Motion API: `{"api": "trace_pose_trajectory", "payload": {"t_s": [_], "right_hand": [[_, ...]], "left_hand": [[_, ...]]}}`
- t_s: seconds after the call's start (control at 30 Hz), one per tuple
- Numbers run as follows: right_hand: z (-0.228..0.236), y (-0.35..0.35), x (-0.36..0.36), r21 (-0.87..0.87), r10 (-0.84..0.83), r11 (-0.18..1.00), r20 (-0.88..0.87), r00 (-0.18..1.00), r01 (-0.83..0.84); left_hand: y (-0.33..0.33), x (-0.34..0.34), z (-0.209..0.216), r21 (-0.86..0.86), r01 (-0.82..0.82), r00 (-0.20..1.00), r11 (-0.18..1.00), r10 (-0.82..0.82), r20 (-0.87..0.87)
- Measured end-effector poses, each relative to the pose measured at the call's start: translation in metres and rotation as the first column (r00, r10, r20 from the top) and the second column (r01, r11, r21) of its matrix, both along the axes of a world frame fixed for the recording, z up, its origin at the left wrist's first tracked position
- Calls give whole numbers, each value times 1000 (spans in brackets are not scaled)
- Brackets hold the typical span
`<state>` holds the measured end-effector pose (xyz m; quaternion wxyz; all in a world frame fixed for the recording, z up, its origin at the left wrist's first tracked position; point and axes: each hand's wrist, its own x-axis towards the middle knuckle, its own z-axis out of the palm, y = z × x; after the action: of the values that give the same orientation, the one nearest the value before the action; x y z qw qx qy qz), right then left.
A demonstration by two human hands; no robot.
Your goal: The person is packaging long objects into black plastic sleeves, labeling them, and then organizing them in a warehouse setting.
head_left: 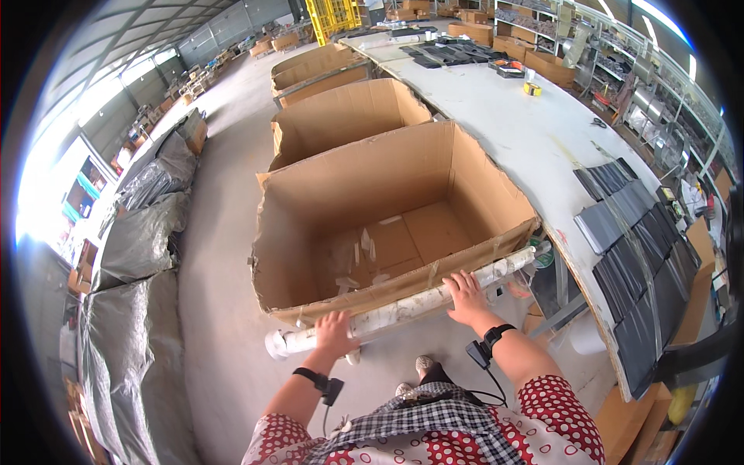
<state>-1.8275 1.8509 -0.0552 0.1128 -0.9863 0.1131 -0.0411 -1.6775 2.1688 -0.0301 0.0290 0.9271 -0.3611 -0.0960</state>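
Note:
A large open-topped cardboard box stands right in front of me. Along its near side runs a scuffed white pipe, sloping up from left to right. My left hand is closed over the pipe toward its left end. Further right, my right hand is wrapped over the same pipe, its fingertips close to the box's near rim. The undersides of both hands are hidden. Inside the box, a few pale scraps lie on the bottom. Both wrists wear black bands with small devices and cables.
Two more open cardboard boxes stand in line beyond. To the right runs a long white table with stacks of dark sheets and a yellow tape roll. Silvery covered piles line the left side. Shelving stands far right.

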Motion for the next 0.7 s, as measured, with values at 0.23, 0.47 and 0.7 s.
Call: {"api": "trace_pose_trajectory", "payload": {"t_s": [0.23, 0.47, 0.7], "right_hand": [[-12, -7, 47, -17, -22, 1000, 175, 984, 26], [-11, -3, 46, 17, -53, 999, 238, 970, 50], [4, 37, 62, 29, -349, 936, 206, 914, 351]], "left_hand": [[8, 38, -3, 133, -163, 987, 978, 163, 9], [16, 44, 9, 61, -51, 995, 997, 56, -79], [73, 87, 32, -228, 290, 880, 929, -353, -318]]}}
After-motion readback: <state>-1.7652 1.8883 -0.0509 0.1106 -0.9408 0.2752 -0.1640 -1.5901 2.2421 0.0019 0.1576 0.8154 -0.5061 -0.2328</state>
